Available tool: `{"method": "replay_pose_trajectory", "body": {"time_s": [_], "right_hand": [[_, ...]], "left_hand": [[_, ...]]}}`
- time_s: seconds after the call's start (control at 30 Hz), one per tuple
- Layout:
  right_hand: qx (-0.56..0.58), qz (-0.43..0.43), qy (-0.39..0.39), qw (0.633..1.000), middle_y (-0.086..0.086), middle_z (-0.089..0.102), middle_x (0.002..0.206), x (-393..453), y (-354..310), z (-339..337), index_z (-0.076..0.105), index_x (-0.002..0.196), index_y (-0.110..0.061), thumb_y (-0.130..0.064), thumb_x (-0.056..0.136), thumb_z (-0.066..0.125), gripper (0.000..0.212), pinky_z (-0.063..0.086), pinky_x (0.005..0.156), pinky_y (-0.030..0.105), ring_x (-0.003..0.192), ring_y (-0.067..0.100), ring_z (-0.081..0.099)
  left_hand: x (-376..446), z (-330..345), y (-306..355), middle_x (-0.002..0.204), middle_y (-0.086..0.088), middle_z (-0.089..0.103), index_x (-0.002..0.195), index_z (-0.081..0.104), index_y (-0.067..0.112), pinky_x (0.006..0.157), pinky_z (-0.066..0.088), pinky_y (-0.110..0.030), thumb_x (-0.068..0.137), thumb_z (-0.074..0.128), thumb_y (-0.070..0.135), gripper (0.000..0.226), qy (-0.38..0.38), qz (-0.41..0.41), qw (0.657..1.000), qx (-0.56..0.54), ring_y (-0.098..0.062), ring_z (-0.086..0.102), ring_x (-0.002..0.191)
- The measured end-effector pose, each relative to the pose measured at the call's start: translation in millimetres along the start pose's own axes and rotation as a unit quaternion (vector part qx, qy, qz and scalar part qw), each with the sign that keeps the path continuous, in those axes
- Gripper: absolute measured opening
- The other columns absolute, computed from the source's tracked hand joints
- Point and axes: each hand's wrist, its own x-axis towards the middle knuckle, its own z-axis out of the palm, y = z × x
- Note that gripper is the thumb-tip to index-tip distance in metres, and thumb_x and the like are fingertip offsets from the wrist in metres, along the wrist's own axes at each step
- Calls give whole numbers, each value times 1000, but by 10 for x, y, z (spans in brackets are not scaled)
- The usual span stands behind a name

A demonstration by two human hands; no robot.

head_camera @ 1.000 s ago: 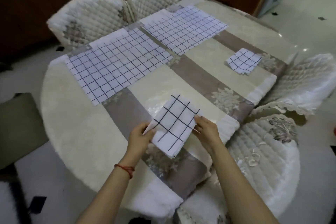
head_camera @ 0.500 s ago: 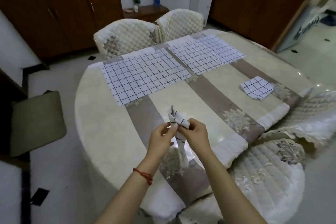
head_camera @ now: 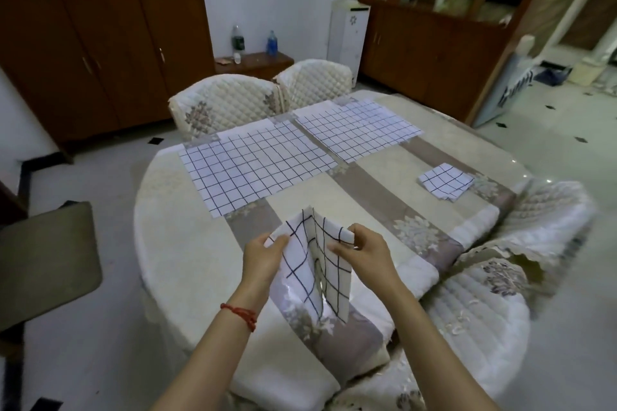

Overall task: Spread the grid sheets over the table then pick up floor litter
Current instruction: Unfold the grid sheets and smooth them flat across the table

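Observation:
A half-unfolded white sheet with a black grid (head_camera: 312,264) hangs above the near part of the round table (head_camera: 187,257). My left hand (head_camera: 262,259) pinches its upper left corner and my right hand (head_camera: 362,252) pinches its upper right corner. Its lower end droops toward the tablecloth, folded down the middle. Two unfolded grid sheets lie flat at the far side, one at the left (head_camera: 257,165) and one at the right (head_camera: 355,128). A folded grid sheet (head_camera: 445,181) rests near the right edge.
Quilted chairs stand at the far side (head_camera: 223,103), (head_camera: 314,82), and at the near right (head_camera: 480,304), (head_camera: 547,210). A grey seat (head_camera: 43,260) sits at the left. Wooden cabinets (head_camera: 100,57) line the back wall. Small dark specks dot the floor at the right (head_camera: 581,139).
The bunched sheet between my hands has opened wider as my hands moved apart. My view has tilted up, showing more of the room.

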Motion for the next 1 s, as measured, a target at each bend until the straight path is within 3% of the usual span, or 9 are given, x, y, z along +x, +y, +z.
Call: {"method": "replay_pose_trajectory", "body": {"time_s": [0.1,0.23,0.33,0.43,0.5,0.57,0.63,0.8,1.0], "right_hand": [[-9,-21,60,998,3,43,58,18,-47,-174,53,68,3,-17,80,67,27,30,55,25,56,11,36],[-47,-77,74,993,11,42,60,78,-140,-319,55,74,9,-18,85,60,29,28,55,28,57,13,36],[-83,-121,17,989,-6,43,50,171,-264,-361,58,70,1,-16,84,62,22,27,51,19,51,6,35],[-112,-157,-58,980,-25,55,51,236,-403,-390,63,70,-17,-14,83,64,14,35,53,10,53,-2,48],[-126,-181,-96,971,-30,55,53,259,-464,-439,62,70,-23,-15,83,64,15,36,54,9,55,-4,50],[-119,-189,-114,968,-26,54,51,295,-471,-518,62,68,-21,-16,83,65,15,35,52,10,54,-2,48],[-102,-179,-118,971,-24,55,52,343,-453,-622,64,71,-15,-19,82,65,12,35,53,10,53,-1,47],[-78,-141,-125,979,-18,58,54,475,-300,-929,66,68,-23,-20,79,68,12,37,55,11,55,-1,49],[-12,-131,-84,988,-11,40,42,534,-237,-1054,55,47,-29,-17,74,72,34,24,46,15,43,5,32]], "left_hand": [[71,-147,60,74,-4,63,72,64,14,61,46,-25,86,58,12,15,32,39,999,18,-19,58,68],[143,-242,55,99,-5,65,103,65,10,80,44,-29,81,64,16,22,83,102,981,140,-22,59,95],[103,-131,158,118,-1,59,116,59,17,86,39,-28,79,65,15,37,74,151,968,188,-14,51,106],[2,68,350,115,10,55,116,60,20,99,38,-27,74,72,15,44,-36,193,960,201,-4,45,111],[-65,203,449,103,16,61,107,64,24,94,40,-19,75,72,16,34,-102,207,950,208,5,51,100],[-119,305,523,72,23,63,82,66,29,74,41,-7,80,67,16,13,-115,232,942,213,12,55,75],[-146,376,568,53,21,57,62,60,29,57,38,-9,84,62,16,26,-97,248,941,209,6,51,58],[-236,352,644,51,14,56,59,59,20,55,38,-10,88,57,16,30,1,255,956,144,2,48,55],[-330,230,710,59,10,61,68,65,5,56,43,-11,88,56,13,23,111,238,963,53,-1,52,59]]}}
